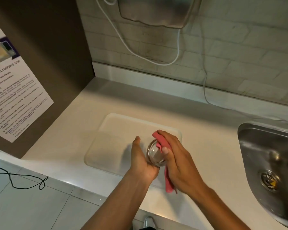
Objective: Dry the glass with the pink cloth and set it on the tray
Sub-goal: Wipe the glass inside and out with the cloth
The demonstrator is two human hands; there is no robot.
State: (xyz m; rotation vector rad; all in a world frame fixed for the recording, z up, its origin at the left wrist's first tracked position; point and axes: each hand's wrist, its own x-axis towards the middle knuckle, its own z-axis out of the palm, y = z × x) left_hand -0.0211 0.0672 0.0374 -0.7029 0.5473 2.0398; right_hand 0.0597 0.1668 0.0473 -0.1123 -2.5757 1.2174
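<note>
A clear, colourless glass (155, 154), a short round tumbler seen almost straight down its open mouth, is held between two bare hands over the near right part of a pale, round-cornered tray (110, 135) that lies on a cream counter (206, 146). Its wall shows mostly as bright curved reflections, and the rim tilts toward the camera. The left hand (140, 161) cups the glass from the left, palm against its side and thumb stretched upward. The right hand (176, 161) comes in from the right with the pink cloth (158, 140) bunched over the far rim, fingers laid across the fabric and the thumb pinning it at the rim's right edge. A loose tail of the cloth hangs below the right palm. The left hand's fingers pass under the glass and are hidden, so how far they wrap cannot be seen. The base of the glass is also covered, and whether it touches the tray cannot be told. To the right, a steel sink (269, 156) with its drain (268, 180) is cut off by the frame edge. A printed notice (12, 90) on microwave use hangs on the brown panel at left, most of its text too blurred to read. A white cable (178, 52) loops across the tiled wall below a metal casing (156, 10) cropped at the top.
</note>
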